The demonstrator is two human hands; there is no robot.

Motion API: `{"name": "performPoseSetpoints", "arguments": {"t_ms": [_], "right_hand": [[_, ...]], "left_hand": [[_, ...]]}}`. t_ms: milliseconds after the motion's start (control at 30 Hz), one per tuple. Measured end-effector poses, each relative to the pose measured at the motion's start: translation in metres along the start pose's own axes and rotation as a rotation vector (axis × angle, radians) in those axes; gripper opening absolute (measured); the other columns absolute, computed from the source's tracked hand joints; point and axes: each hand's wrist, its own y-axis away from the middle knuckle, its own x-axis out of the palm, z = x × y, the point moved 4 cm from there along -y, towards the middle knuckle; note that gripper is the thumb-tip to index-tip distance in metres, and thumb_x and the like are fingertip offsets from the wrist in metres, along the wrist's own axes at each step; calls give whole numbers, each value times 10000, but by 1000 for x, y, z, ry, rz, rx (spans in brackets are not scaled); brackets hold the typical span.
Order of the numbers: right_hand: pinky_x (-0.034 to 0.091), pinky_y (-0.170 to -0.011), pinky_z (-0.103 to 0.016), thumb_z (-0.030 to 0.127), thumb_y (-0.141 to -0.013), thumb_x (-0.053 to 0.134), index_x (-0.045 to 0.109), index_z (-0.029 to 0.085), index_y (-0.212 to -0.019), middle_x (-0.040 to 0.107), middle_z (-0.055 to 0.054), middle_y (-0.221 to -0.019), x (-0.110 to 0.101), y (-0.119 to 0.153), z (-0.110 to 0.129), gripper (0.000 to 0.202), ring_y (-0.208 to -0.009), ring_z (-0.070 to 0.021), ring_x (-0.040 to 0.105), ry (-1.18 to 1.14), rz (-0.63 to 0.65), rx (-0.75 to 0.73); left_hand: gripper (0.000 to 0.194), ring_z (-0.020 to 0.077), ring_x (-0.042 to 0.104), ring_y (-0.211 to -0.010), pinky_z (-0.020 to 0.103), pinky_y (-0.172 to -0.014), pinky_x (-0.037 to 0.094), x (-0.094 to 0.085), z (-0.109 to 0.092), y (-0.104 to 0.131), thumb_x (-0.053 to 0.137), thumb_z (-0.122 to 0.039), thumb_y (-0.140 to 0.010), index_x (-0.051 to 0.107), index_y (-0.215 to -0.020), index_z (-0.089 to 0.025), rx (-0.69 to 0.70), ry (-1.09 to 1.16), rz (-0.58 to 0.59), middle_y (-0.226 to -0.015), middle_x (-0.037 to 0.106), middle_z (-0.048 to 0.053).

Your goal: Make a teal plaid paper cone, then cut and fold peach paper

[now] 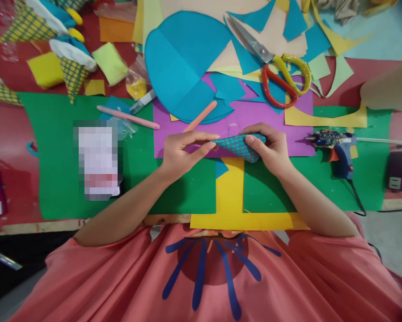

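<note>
A small blue-green cone with a checked pattern (238, 146) lies sideways between my hands, above the purple sheet. My left hand (189, 150) pinches its pointed tip between thumb and fingers. On the wide end, my right hand (269, 147) is closed with the thumb on the near side and fingers behind. An orange stick-like pen (202, 115) lies just beyond my left hand. Past the cone are a large blue paper disc (177, 53) and scissors with red and yellow handles (277, 76), their blades apart.
A blue glue gun (343, 154) with a glue stick lies at right, its cable running off the front edge. At left are a blurred phone (98, 161) and a pink pen (129, 117). Finished-looking yellow checked cones (72, 71) and sticky-note pads (110, 64) lie at the back left.
</note>
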Motion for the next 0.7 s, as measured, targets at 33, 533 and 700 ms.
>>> {"name": "performPoseSetpoints", "arguments": {"t_ms": [33,533,700], "right_hand": [[549,-718,-265,530,-852,634,720,220,-885,738,-3,-869,0,0,0,323,-810,-141,682,1,2,2],[539,-992,-431,485,-871,533,724,288,-1073,740,14,-1094,-2,2,-11,340,-1086,-243,676,-319,79,9],[548,-998,-442,439,-793,552,717,312,-1066,736,27,-1129,0,1,-8,343,-1123,-262,668,-376,153,107]], "left_hand": [[93,85,709,-667,162,-591,567,0,0,0,707,-276,-846,761,-918,-255,8,-11,-10,-851,773,-41],[113,107,707,-615,199,-560,593,-3,7,-4,724,-333,-815,778,-868,-249,-128,83,-79,-772,764,-18],[67,110,710,-626,206,-567,590,-2,7,-6,732,-309,-810,773,-838,-265,-113,170,-125,-754,757,-25]]}}
